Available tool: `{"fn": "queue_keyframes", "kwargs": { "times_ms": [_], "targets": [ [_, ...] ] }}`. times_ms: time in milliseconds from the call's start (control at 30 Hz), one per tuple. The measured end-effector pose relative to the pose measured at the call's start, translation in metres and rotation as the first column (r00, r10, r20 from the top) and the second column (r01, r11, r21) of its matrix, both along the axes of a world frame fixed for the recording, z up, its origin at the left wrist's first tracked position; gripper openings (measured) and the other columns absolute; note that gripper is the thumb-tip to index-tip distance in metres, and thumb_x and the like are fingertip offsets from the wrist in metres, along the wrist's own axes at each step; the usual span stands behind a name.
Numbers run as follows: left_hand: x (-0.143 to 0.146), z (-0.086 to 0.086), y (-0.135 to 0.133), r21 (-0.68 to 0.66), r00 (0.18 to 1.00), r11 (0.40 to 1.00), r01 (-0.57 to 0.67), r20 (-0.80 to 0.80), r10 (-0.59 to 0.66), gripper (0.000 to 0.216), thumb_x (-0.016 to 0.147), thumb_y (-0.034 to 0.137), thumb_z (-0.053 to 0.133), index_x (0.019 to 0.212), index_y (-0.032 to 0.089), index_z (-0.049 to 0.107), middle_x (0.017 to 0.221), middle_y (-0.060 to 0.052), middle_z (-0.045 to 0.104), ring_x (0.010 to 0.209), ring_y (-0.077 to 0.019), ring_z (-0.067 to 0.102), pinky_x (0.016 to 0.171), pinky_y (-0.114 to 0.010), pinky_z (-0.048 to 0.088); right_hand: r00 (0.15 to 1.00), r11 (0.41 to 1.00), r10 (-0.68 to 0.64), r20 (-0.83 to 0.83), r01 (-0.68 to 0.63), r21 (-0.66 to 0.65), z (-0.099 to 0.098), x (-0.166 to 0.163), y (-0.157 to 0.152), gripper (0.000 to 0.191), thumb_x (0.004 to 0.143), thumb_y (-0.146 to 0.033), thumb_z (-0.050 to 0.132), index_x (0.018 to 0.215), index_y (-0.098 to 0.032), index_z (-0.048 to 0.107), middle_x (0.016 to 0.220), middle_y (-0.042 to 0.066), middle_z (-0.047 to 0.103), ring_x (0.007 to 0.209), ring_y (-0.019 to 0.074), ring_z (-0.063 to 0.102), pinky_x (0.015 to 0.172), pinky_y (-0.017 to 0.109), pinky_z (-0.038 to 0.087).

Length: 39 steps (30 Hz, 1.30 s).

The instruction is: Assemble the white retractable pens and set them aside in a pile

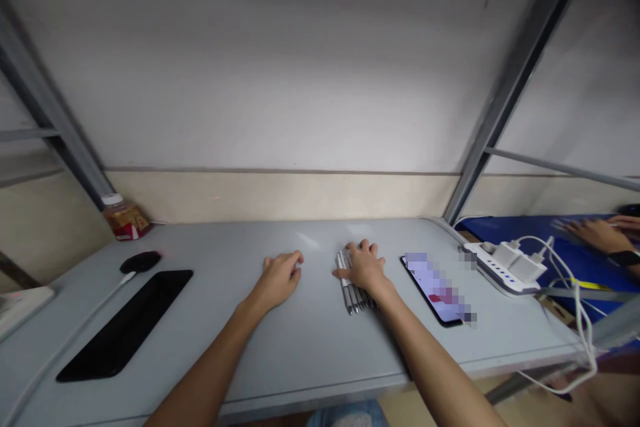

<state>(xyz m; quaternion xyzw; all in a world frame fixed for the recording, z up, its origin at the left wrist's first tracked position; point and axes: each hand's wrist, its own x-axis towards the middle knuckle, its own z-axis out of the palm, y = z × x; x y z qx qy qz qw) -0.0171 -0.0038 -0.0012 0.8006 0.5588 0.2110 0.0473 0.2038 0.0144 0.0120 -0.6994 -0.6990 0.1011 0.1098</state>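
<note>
Several grey-and-white pens (352, 297) lie side by side in a row on the grey table, their tips toward me. My right hand (367, 268) rests over their upper part with fingers spread. Its thumb reaches across the leftmost pens, and the palm and wrist hide part of the row. To the left of the pens, apart from them, my left hand (281, 279) is at the tabletop, empty. Its fingers are loosely bent, with a gap between thumb and forefinger.
A phone (433, 290) with a lit screen lies right of the pens, and beyond it a power strip (500, 270) with white chargers and cables. At left are a black mat (127, 327), a black corded device (141, 261) and a jar (125, 217). Another person's hand (600, 237) shows far right.
</note>
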Motion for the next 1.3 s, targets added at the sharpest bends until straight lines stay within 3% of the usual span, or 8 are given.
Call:
{"fn": "queue_keyframes", "kwargs": {
  "times_ms": [267,433,800,1067,1200,1300],
  "targets": [
    [0.001,0.008,-0.005,-0.026,1.0,1.0,0.003,-0.007,-0.003,0.017,0.085,0.018,0.041,0.094,0.021,0.055,0.077,0.0,0.063,0.078,-0.017,0.058,0.078,-0.031,0.031,0.999,0.999,0.037,-0.04,-0.037,-0.011,0.007,0.001,-0.005,0.057,0.069,-0.048,0.07,0.118,-0.024,0.056,0.123,0.015,0.045,0.112,0.0351,0.041,0.087,0.047,0.034],
    [0.002,0.007,-0.005,-0.021,1.0,1.0,0.006,0.002,-0.006,0.018,0.085,0.018,0.039,0.094,0.022,0.054,0.079,-0.001,0.064,0.079,-0.0173,0.058,0.08,-0.032,0.031,0.987,0.995,0.092,-0.132,-0.096,-0.023,0.006,0.002,-0.005,0.048,0.072,-0.031,0.065,0.118,-0.023,0.055,0.118,0.013,0.048,0.109,0.032,0.042,0.08,0.037,0.037],
    [0.0,-0.002,0.002,-0.005,0.999,1.0,0.017,-0.027,-0.017,0.018,0.086,0.019,0.039,0.096,0.022,0.053,0.078,0.001,0.062,0.076,-0.0164,0.057,0.077,-0.031,0.029,0.982,0.988,0.148,-0.114,-0.141,0.067,0.0,0.001,-0.002,0.063,0.068,-0.009,0.055,0.128,-0.022,0.046,0.116,0.013,0.05,0.094,0.025,0.054,0.074,0.03,0.037],
    [-0.002,-0.004,0.003,0.01,1.0,1.0,0.014,-0.009,-0.014,0.017,0.086,0.02,0.04,0.096,0.022,0.054,0.077,0.001,0.061,0.076,-0.0162,0.056,0.077,-0.031,0.029,0.978,0.986,0.168,-0.121,-0.169,0.009,0.003,0.003,-0.003,0.063,0.064,-0.009,0.057,0.124,-0.023,0.044,0.098,0.009,0.061,0.083,0.0232,0.058,0.064,0.027,0.034],
    [-0.001,-0.003,0.002,0.011,1.0,1.0,0.026,-0.001,-0.026,0.017,0.086,0.02,0.04,0.096,0.021,0.054,0.077,0.001,0.061,0.075,-0.0161,0.056,0.077,-0.031,0.029,0.952,0.982,0.19,-0.241,-0.181,0.061,0.001,0.01,0.001,0.062,0.061,-0.012,0.06,0.12,-0.024,0.044,0.085,0.004,0.059,0.075,0.0208,0.056,0.061,0.026,0.033],
    [-0.001,-0.003,0.002,0.023,1.0,0.999,0.029,0.008,-0.029,0.017,0.086,0.02,0.04,0.095,0.021,0.054,0.077,0.001,0.06,0.073,-0.016,0.055,0.077,-0.031,0.029,0.846,0.976,0.214,-0.489,-0.206,0.073,0.0,0.014,0.004,0.062,0.06,-0.013,0.059,0.118,-0.026,0.044,0.072,-0.002,0.054,0.065,0.0163,0.052,0.057,0.023,0.034]
  ]
}}
